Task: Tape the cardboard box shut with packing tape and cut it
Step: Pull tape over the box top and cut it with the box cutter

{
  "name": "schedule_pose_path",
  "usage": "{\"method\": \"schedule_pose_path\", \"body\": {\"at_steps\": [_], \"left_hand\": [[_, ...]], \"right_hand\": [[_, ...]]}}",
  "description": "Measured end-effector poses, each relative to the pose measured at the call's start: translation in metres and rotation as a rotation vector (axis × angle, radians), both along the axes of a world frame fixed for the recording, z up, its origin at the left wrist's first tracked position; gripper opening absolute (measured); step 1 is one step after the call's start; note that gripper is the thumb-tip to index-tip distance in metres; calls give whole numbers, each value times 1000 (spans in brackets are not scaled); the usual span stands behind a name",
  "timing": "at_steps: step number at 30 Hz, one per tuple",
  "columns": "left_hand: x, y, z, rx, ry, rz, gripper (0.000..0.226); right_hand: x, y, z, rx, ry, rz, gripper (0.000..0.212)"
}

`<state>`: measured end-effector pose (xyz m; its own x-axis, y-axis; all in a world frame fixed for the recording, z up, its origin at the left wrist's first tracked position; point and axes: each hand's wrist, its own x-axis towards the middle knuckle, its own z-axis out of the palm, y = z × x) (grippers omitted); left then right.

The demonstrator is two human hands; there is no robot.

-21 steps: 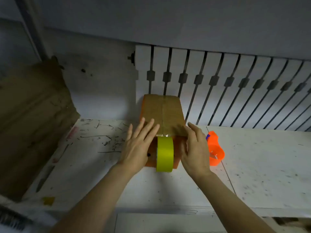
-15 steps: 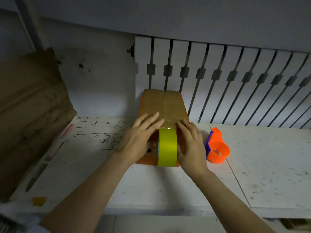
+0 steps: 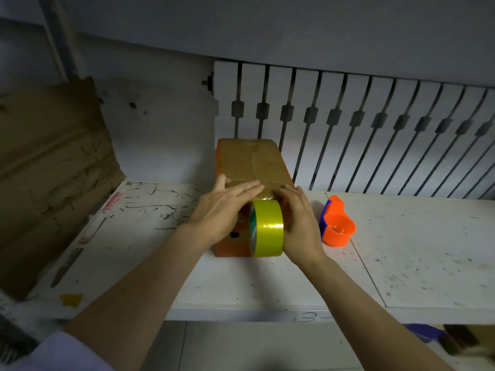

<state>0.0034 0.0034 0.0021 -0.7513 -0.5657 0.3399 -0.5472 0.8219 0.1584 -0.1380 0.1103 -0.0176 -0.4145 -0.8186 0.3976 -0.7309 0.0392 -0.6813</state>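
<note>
A long brown cardboard box (image 3: 241, 162) lies on the white table (image 3: 415, 250), its far end against the radiator. A strip of clear tape runs along its top seam. A yellow-green tape roll (image 3: 267, 226) hangs at the box's near end, joined to that strip. My left hand (image 3: 222, 210) lies flat on the near part of the box top, fingers stretched over the tape. My right hand (image 3: 300, 223) rests against the right side of the roll, fingertips on the box top; its thumb is hidden behind the roll.
An orange and blue tape cutter (image 3: 338, 230) sits on the table just right of my right hand. A big cardboard sheet (image 3: 48, 170) leans at the left. The white radiator (image 3: 348, 124) lines the back wall. A yellow tape scrap (image 3: 71, 299) lies near the front left edge.
Both hands have slid toward each other over the near end of the box top. My right hand has closed in against the tape roll's side.
</note>
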Motion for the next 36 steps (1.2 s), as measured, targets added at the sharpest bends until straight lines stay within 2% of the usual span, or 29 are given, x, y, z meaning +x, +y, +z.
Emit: {"method": "schedule_pose_path", "body": {"at_steps": [2,4,5,6,9,10,12,14,17,24,29,36], "left_hand": [[1,-1,1,13,-9,-10,90],[1,1,3,27,-16,-11,89],[0,2,4,34,-20,-8,88],[0,3,5,41,-22,-3,87],[-2,3,3,68,-13,29,87],[-2,1,2,70,-6,35,88],[-1,-1,-1,80,13,39,87],[0,-1,-2,85,20,40,79],[-1,1,0,91,-2,54,72],[-2,6,3,129,-6,81,75],[-2,9,4,114,-19,96,74],[-5,9,1,116,-3,107,74]], "right_hand": [[-1,1,2,-47,-58,-21,47],[4,6,5,-151,-141,-152,21],[10,9,6,-205,-192,-221,15],[16,12,8,-249,-253,-251,25],[34,21,10,-199,-510,-28,57],[40,22,10,-137,-612,83,55],[53,24,13,-63,-800,229,29],[60,24,16,-56,-888,225,17],[62,31,13,-32,-903,156,20],[71,41,-6,118,-953,61,23],[73,45,-17,247,-981,-22,37],[76,44,-19,228,-973,-13,37]]}}
